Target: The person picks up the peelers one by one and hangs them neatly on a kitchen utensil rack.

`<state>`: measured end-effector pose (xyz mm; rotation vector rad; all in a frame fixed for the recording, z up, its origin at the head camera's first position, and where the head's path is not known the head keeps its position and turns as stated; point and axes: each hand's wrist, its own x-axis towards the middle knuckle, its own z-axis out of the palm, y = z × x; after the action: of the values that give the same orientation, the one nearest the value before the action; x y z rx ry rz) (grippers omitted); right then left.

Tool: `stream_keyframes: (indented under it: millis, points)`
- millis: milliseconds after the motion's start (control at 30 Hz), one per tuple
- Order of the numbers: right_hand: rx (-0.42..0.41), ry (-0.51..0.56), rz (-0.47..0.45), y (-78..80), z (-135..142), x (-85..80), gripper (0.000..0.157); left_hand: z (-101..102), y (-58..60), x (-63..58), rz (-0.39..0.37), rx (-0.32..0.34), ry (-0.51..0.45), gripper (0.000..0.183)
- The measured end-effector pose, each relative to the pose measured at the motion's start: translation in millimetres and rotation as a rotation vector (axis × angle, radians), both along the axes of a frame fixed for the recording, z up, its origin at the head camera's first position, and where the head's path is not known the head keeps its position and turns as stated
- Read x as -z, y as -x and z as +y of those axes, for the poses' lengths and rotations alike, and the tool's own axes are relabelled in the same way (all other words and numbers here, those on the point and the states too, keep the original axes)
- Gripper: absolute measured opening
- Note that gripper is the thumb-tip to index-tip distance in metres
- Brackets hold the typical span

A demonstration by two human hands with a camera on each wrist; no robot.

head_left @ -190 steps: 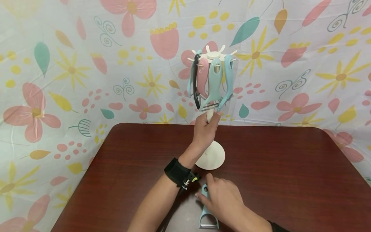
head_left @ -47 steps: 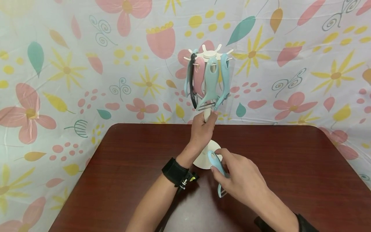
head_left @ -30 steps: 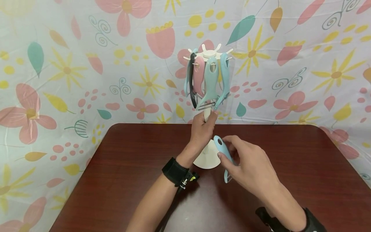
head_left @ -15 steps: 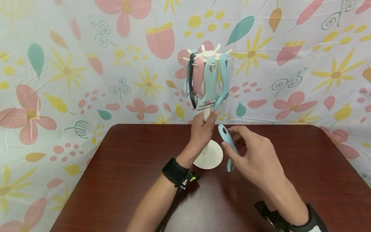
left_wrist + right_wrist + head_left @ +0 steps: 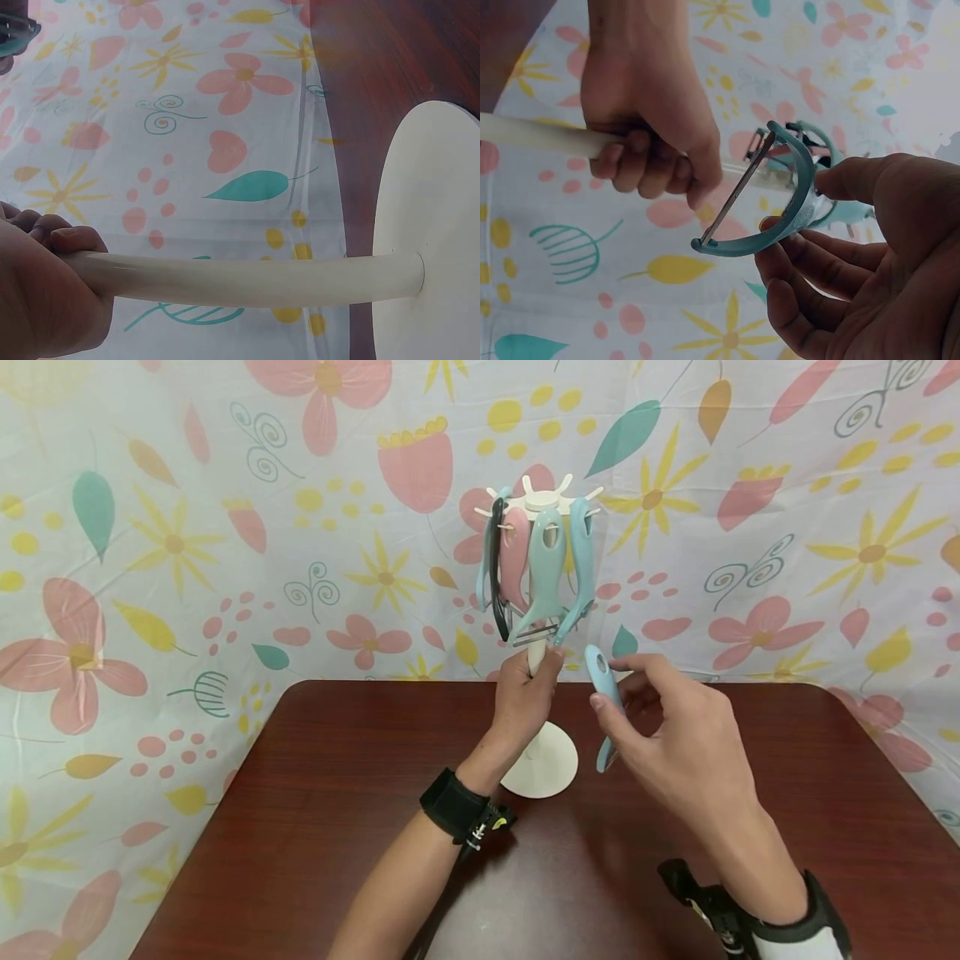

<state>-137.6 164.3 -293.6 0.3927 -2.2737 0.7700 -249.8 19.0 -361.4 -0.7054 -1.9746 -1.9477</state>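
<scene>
My left hand [image 5: 527, 693] grips the upper part of a cream stand's pole [image 5: 247, 279], below its prongs. Several peelers hang around the stand's top [image 5: 543, 500]: a pink peeler [image 5: 514, 556], a mint-green peeler [image 5: 547, 560], a black peeler [image 5: 497, 572] and light blue ones, such as the light blue peeler on the right [image 5: 581, 556]. My right hand [image 5: 682, 735] pinches another light blue peeler [image 5: 799, 191] between thumb and fingers, right of the pole and apart from the stand. Its holed handle end points up; the blade end hangs down.
The stand's round base [image 5: 542, 768] sits on a dark red-brown table [image 5: 337, 802]. Behind the table hangs a white sheet with a flower print [image 5: 315, 518]. A black strap [image 5: 456, 806] with a small device circles the left wrist.
My right hand has lifted the light blue peeler from low on the table, moving it up, away from me and slightly right. My left hand keeps its grip on the pole.
</scene>
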Motion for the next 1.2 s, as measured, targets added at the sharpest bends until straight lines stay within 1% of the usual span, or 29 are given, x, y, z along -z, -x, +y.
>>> stream_keyframes:
  millis: [133, 233, 367, 533, 800, 967, 1200]
  points:
    - [0.011, 0.029, 0.007, 2.4, 2, -7.1, 0.031, 3, 12.6, 14.4, 0.007, 0.001, 0.011, 0.050]
    - [0.011, 0.052, 0.020, 4.6, 3, -12.5, 0.030, 2, 14.8, 17.0, 0.000, 0.012, 0.013, 0.053]
    - [0.020, 0.061, 0.034, 7.6, 2, -17.9, 0.032, 1, 15.3, 18.3, -0.009, 0.026, 0.005, 0.055]
    - [0.039, 0.071, 0.042, 11.6, 2, -23.2, 0.035, 0, 15.1, 18.5, 0.008, 0.034, 0.005, 0.052]
    - [0.045, 0.102, 0.097, 18.6, 3, -32.0, 0.035, 2, 14.6, 20.4, 0.000, 0.040, -0.002, 0.057]
    - [0.035, 0.118, 0.128, 23.9, 2, -38.5, 0.035, 2, 15.0, 20.0, 0.004, 0.039, -0.001, 0.056]
    - [0.016, 0.173, 0.173, 32.4, 0, -47.1, 0.037, 2, 14.5, 18.8, 0.002, 0.043, -0.009, 0.055]
